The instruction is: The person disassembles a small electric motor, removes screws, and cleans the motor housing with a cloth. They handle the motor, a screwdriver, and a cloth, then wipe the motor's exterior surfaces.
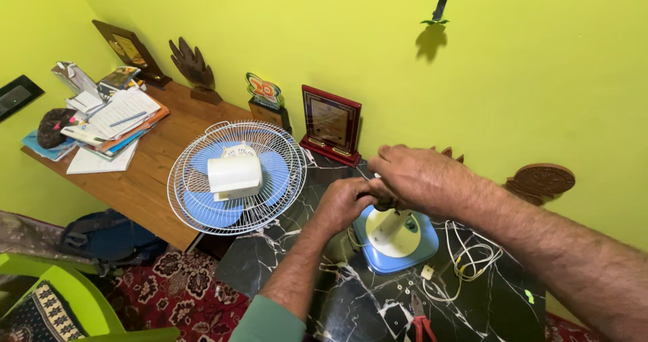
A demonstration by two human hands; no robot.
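A fan head (236, 176) with a white wire cage, blue blades and a white motor housing lies face down where the wooden table (145, 180) meets the black marble table (358, 301). To its right stands the blue and white fan base (395, 237) with its white upright stem. My left hand (344, 203) and my right hand (415, 173) are closed together around the top of that stem, which they hide. A white power cord (469, 257) lies coiled to the right of the base.
Red-handled pliers (422, 325) lie at the marble table's near edge. Stacked papers and books (108, 122) fill the wooden table's far left. Plaques and carved wooden trophies (331, 126) line the yellow-green wall. A green chair (61, 301) and a blue bag (108, 237) are at the lower left.
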